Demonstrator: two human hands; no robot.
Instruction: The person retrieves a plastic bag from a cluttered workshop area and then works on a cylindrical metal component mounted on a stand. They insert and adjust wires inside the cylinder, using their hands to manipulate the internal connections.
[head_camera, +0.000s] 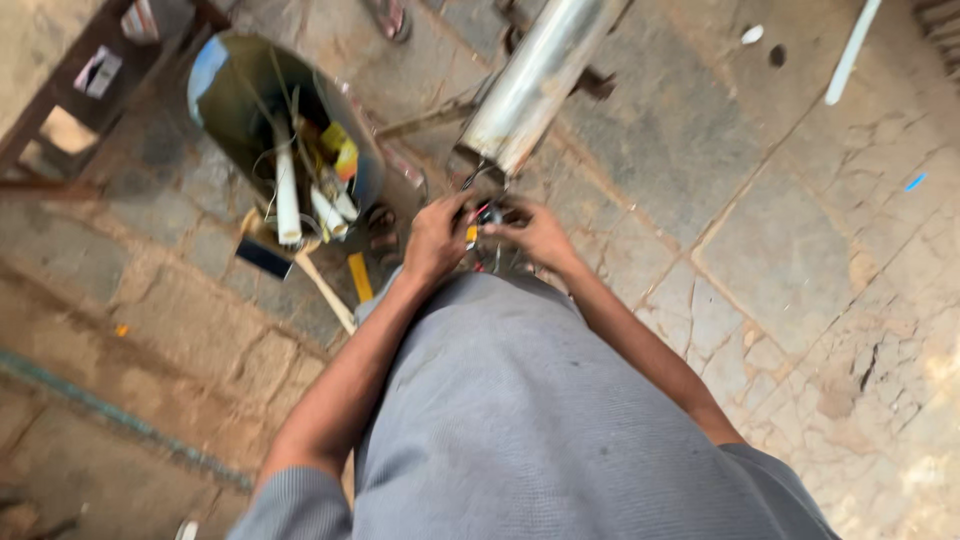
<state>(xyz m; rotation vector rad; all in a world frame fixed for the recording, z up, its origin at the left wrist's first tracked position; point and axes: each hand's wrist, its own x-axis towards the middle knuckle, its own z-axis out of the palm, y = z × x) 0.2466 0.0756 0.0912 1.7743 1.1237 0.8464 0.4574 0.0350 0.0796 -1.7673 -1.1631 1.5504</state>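
I see a small bunch of wires (487, 212) — red and dark strands with an orange-yellow bit among them — at the lower open end of a long metal cylinder (535, 78), low over the stone floor (780, 250). Both hands meet on that bunch. The left hand (436, 238) has its grip curled in from the left, fingers closed about the orange-yellow piece and the strands beside it; the right hand (540, 232) comes in from the right with fingertips pinched on the wires. The picture is blurred here, so I cannot tell exactly which strand each grip has. The cylinder slants up and away towards the top edge, its lower end just above the hands. Nearer me a grey garment (520, 420) fills the lower middle, with both bare forearms reaching out past it. To the left stands an open metal bucket (232, 95) holding white tubes, loose wire and a yellow scrap — well apart from the hands. Just below the bucket a yellow strip (359, 276) and a pale stick (325, 291) lie on the floor.
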